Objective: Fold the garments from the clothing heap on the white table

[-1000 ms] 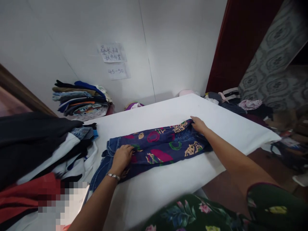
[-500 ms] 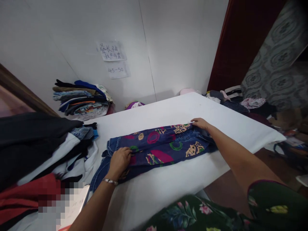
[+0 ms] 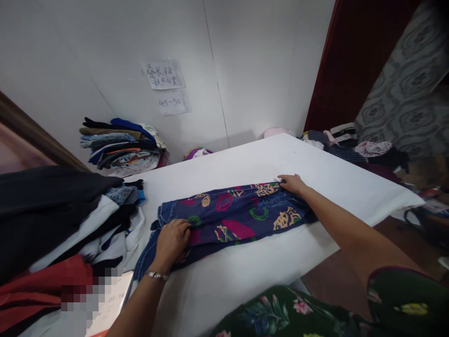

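Observation:
A dark blue patterned denim shirt [image 3: 231,210] lies folded lengthwise on the white table, its print made of magenta, green and tan shapes. Buttons and a plain denim part show toward its right end; another denim part hangs toward me at the left. My left hand [image 3: 174,238], with a bracelet at the wrist, has its fingers curled on the fabric near the left end. At the far right corner, my right hand [image 3: 293,183] pinches the shirt's edge, the index finger stretched out a little. The undersides of both grips are hidden.
Folded clothes [image 3: 122,145] are stacked at the back left by the wall. A loose heap of clothes [image 3: 52,210] covers the left side. More garments [image 3: 365,150] lie beyond the right edge of the white table [image 3: 329,182]. Paper signs [image 3: 164,75] hang on the wall.
Both hands stay in nearly the same places on the shirt. The left hand has shifted very slightly, and the whole view has moved a little.

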`<state>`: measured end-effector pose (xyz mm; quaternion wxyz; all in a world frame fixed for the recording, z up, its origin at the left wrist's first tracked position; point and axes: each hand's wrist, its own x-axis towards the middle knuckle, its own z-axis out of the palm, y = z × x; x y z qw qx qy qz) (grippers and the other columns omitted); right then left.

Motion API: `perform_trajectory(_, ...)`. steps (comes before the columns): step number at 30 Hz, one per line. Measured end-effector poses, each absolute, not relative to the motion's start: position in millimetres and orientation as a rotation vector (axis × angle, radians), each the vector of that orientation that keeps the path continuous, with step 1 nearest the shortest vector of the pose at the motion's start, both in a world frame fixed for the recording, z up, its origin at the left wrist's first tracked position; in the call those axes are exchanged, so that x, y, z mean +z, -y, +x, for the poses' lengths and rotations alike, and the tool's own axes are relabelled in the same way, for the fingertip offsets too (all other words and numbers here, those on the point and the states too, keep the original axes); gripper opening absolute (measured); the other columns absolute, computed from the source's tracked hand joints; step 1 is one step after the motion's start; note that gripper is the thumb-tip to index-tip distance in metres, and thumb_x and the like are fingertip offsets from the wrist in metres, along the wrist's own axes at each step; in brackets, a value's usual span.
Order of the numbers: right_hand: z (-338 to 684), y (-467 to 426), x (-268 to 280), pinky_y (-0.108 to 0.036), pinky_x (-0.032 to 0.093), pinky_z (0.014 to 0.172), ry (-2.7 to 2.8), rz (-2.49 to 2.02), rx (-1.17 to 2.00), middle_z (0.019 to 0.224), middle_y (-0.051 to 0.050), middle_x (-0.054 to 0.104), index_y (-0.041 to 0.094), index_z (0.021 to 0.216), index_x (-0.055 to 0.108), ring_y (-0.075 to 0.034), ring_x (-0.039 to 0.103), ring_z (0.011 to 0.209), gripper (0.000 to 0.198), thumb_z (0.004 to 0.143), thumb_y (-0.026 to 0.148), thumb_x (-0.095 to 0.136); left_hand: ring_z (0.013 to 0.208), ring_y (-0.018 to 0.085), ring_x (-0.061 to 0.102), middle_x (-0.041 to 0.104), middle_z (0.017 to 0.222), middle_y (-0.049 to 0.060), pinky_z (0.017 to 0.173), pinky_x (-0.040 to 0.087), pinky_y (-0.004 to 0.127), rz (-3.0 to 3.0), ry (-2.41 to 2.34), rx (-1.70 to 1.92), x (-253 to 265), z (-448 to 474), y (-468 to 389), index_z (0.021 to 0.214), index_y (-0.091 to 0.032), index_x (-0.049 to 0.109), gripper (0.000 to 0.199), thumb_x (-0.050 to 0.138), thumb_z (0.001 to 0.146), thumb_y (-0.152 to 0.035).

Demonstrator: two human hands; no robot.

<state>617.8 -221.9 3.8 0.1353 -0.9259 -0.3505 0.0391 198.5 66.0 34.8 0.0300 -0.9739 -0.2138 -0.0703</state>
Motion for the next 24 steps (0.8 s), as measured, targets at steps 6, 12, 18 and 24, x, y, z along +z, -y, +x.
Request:
perform_trajectory(6,593.1,209.7,16.0,-0.053,0.017,0.115,1.12,-2.601,-0.102,0.146,-0.011,0.047,0.02,0.137,0.052,-0.027,0.037,0.137,0.051,0.087,0.022,0.047,0.098,0.025,0.063,0.072,0.105,0.008,0.085,0.047,0.039,-3.063,0.611,-0.181,30.3,199.3,-68.9,0.092,-0.02,0.075,0.032,0.044,0.085,-0.023)
perform_trajectory(12,540.6,179.1,5.2,-0.054,0.02,0.114,1.572,-2.396,-0.019,0.157,-0.011,0.029,0.022,0.147,0.041,-0.029,0.021,0.146,0.059,0.094,0.048,0.041,0.098,0.025,0.064,0.072,0.105,0.008,0.085,0.046,0.04,-3.082,0.589,-0.231,28.4,195.0,-67.6,0.093,-0.019,0.074,0.031,0.044,0.085,-0.024)
perform_trajectory(18,527.1,176.8,-7.5,-0.057,0.017,0.114,1.645,-2.493,0.268,0.158,-0.011,0.025,0.024,0.148,0.04,-0.032,0.021,0.145,0.062,0.093,0.053,0.042,0.09,0.024,0.064,0.072,0.097,0.008,0.08,0.045,0.039,-3.115,0.475,-0.343,23.4,186.7,-62.1,0.091,-0.021,0.072,0.027,0.046,0.085,-0.024)
perform_trajectory(24,492.8,148.5,27.9,-0.054,0.009,0.117,1.617,-2.26,0.121,0.159,-0.011,0.021,0.022,0.147,0.041,-0.028,0.012,0.148,0.065,0.095,0.06,0.034,0.089,0.023,0.061,0.07,0.096,0.008,0.082,0.041,0.039,-3.139,0.521,-0.306,29.1,189.0,-56.0,0.09,-0.018,0.071,0.025,0.046,0.087,-0.024)
